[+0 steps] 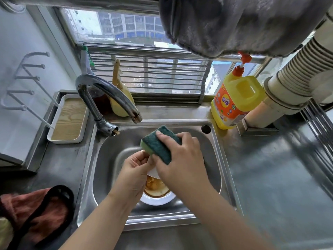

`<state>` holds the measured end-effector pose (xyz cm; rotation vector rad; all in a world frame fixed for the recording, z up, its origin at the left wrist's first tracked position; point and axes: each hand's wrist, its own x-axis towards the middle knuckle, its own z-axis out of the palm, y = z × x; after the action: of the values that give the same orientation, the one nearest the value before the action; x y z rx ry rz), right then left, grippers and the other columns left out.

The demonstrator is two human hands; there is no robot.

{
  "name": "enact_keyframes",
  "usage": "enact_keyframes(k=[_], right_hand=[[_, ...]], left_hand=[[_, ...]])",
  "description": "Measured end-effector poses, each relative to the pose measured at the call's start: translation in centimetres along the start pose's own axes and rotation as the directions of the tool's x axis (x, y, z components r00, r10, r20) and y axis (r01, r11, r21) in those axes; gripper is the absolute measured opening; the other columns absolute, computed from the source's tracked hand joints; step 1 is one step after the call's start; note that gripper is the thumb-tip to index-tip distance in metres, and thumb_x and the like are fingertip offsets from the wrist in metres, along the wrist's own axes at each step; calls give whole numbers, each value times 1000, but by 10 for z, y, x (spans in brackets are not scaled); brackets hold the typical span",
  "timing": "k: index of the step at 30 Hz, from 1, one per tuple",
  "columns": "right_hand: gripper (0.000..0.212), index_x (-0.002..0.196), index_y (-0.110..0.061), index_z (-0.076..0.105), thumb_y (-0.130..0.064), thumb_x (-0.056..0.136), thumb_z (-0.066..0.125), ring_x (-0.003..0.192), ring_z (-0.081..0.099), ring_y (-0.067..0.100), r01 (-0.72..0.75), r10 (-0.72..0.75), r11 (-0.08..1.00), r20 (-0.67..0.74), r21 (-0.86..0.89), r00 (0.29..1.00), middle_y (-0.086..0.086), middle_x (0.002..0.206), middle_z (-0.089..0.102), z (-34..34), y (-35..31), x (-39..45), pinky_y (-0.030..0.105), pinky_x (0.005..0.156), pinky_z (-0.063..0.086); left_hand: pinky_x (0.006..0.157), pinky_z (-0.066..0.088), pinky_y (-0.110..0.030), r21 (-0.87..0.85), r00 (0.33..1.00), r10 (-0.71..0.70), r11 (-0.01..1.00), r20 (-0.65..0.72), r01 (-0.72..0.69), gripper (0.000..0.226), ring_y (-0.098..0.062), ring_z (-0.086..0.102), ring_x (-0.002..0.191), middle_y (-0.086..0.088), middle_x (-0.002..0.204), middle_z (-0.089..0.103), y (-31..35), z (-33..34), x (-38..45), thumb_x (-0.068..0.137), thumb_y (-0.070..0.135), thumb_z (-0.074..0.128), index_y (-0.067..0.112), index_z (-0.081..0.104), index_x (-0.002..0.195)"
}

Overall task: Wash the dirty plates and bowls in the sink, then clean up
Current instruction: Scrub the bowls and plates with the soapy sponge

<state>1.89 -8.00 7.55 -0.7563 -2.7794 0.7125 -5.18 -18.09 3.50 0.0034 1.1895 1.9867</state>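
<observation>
Both forearms enter from six o'clock and meet over the steel sink (pixel 100 170). At eight o'clock, on the counter (pixel 270 177), lies a reddish cloth (pixel 36 210) with a black loop strap (pixel 54 201) across it. Up at ten o'clock sits a white tray (pixel 68 118) with a wood-grain floor, and white wall hooks (pixel 27 78) stand out above it. Just right of the tray, the curved chrome faucet (pixel 106 94) arches over the basin, with no water visible at its spout.

Near centre, the left hand (pixel 133 174) is closed on something white at the rim of the dishes; what exactly its fingers pinch is hidden by the other hand. Below both hands, toward six o'clock in the basin, rests a white bowl (pixel 156 199) smeared with orange-brown residue, its upper part covered by the hands. The right hand (pixel 180 159) grips a sponge (pixel 160 143), dark green scouring side up and pale green foam underneath, with fingers pressed across its top.

At twelve o'clock, behind the sink, a window with horizontal bars (pixel 147 76) shows buildings outside, and a yellow holder (pixel 120 100) leans against the sill. A grey towel (pixel 234 24) hangs at one o'clock. At two o'clock stands a yellow dish-soap bottle (pixel 234 100) with an orange pump, just beside a ribbed white duct (pixel 297 69).
</observation>
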Motion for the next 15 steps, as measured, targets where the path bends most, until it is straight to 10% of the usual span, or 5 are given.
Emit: enact_keyframes(k=[4, 8, 12, 15], right_hand=[[49, 136, -38, 50, -44, 88, 60, 111, 49, 17, -358, 338, 886, 118, 294, 934, -1, 118, 56, 0, 37, 35, 31, 98, 41], [33, 121, -26, 64, -36, 90, 61, 97, 62, 24, -635, 453, 181, 509, 751, 732, 12, 110, 67, 1, 61, 21, 37, 84, 51], [41, 118, -14, 65, -36, 83, 61, 114, 56, 39, -422, 366, -480, 613, 769, 700, 20, 117, 64, 14, 57, -9, 58, 95, 45], [45, 113, -11, 67, -34, 75, 59, 103, 58, 36, -279, 379, -608, 580, 743, 721, 18, 105, 66, 20, 48, -19, 49, 92, 46]], left_hand=[[52, 53, -22, 39, 999, -44, 998, -4, 44, 16, -17, 67, 61, -8, 67, 69, 2, 1, 0, 70, 4, 62, -2, 62, 85], [56, 55, -25, -47, 998, -57, 997, 5, 57, 47, -18, 68, 69, -9, 75, 71, 4, -4, 1, 36, 30, 97, 9, 74, 73], [63, 58, -30, -236, 995, -91, 967, 48, 100, 55, -20, 70, 80, -10, 88, 72, -1, -4, 1, 28, 28, 99, 12, 76, 75], [72, 59, -33, -261, 981, -126, 952, 146, 161, 51, -22, 70, 87, -11, 95, 72, -7, 1, -5, 34, 25, 98, 14, 76, 79]])
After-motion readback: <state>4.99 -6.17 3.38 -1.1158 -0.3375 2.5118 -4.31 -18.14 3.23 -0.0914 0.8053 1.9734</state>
